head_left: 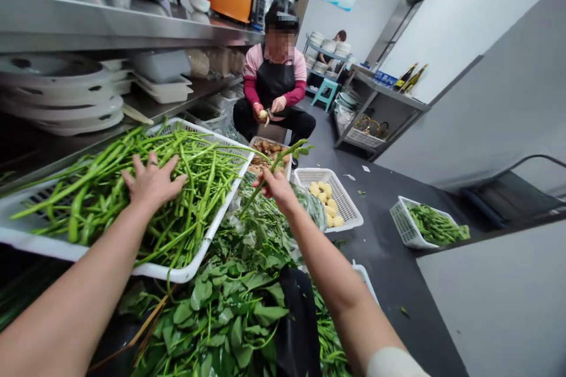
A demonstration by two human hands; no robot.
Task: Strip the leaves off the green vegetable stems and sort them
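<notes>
My left hand (151, 179) lies with fingers spread on a heap of green stems (194, 171) in a large white basket (201, 256) at the left. To its right, my right hand (275, 184) is closed on a green stem (283, 158) with small leaves at its upper end. Below both hands spreads a big pile of leafy greens (239, 300), partly covered by something black (298, 318).
Ahead sits a person (276, 79) peeling a pale vegetable. Near them are a basket of peelings (267, 150) and a white basket (351, 209) of peeled potatoes. Another basket (404, 227) of greens stands right. A steel counter (66, 23) runs along the left.
</notes>
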